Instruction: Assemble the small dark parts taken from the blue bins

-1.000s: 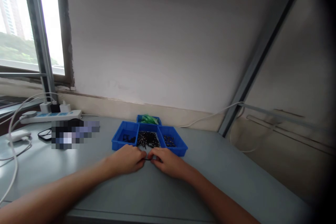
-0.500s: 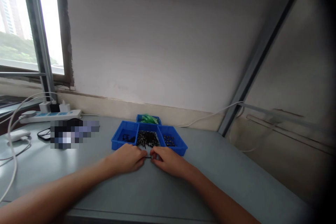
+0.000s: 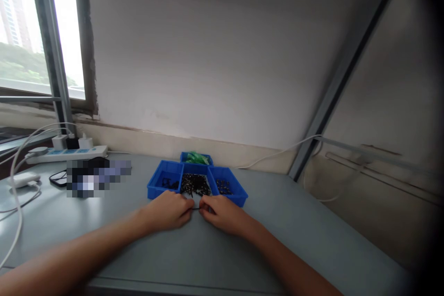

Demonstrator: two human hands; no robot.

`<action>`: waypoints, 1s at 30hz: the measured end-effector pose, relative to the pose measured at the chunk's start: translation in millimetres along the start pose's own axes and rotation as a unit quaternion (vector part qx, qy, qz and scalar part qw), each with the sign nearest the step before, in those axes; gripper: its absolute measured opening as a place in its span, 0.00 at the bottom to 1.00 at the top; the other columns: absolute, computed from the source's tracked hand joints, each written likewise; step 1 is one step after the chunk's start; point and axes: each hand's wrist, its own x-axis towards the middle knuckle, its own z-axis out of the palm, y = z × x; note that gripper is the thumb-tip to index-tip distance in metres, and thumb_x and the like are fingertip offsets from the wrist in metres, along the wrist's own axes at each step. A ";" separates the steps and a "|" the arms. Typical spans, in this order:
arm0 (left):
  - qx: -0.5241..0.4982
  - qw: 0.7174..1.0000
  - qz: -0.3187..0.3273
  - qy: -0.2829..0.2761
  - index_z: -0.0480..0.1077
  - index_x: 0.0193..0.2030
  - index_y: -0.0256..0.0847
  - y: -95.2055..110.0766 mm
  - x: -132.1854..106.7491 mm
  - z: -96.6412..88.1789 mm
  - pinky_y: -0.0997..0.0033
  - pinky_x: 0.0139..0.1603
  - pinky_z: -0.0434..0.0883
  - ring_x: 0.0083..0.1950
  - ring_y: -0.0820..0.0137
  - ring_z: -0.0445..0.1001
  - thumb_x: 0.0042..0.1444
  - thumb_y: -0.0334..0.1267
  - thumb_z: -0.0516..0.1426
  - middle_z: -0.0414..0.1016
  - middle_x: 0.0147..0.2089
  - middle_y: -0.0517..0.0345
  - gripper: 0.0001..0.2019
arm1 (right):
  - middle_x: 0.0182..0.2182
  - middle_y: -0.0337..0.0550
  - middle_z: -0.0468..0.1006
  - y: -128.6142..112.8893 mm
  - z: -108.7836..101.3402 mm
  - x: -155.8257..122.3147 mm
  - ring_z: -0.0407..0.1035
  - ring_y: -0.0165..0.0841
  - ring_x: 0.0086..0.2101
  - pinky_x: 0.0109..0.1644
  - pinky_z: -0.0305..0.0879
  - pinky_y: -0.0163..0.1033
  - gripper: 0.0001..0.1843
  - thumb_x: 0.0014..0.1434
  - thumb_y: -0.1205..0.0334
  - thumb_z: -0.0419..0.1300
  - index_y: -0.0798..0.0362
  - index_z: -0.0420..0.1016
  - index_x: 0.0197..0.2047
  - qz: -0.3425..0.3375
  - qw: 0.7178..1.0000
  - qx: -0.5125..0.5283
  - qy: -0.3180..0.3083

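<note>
My left hand (image 3: 169,210) and my right hand (image 3: 222,213) rest on the grey table (image 3: 208,259), fingertips meeting just in front of the blue trays. Both are closed in a pinch on a small thin black part (image 3: 196,208) held between them. Right behind the hands stands the middle blue tray (image 3: 195,184), heaped with small black parts. The left blue tray (image 3: 165,180) holds a few black pieces, and the right blue tray (image 3: 227,187) holds some dark parts too.
A fourth blue tray with green pieces (image 3: 196,157) sits behind the three. A white power strip (image 3: 65,153) with plugs and white cables lies at the far left by the window. A blurred dark object (image 3: 93,176) lies left of the trays. A white cable (image 3: 277,151) runs along the wall.
The hands have stayed together in front of the trays, shifting only slightly; the pinch on the small black part is the same.
</note>
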 end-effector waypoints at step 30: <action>-0.013 1.000 0.022 0.000 0.68 0.34 0.41 0.4 -1.1 -2.0 0.71 0.31 0.68 0.30 0.64 0.75 0.58 0.35 0.48 0.75 0.30 0.57 0.08 | 0.24 0.37 0.72 -2.9 -0.2 -0.4 0.64 0.28 0.26 0.28 0.51 0.30 0.05 0.52 0.69 0.53 0.54 0.70 0.31 -0.011 0.999 0.030 -0.010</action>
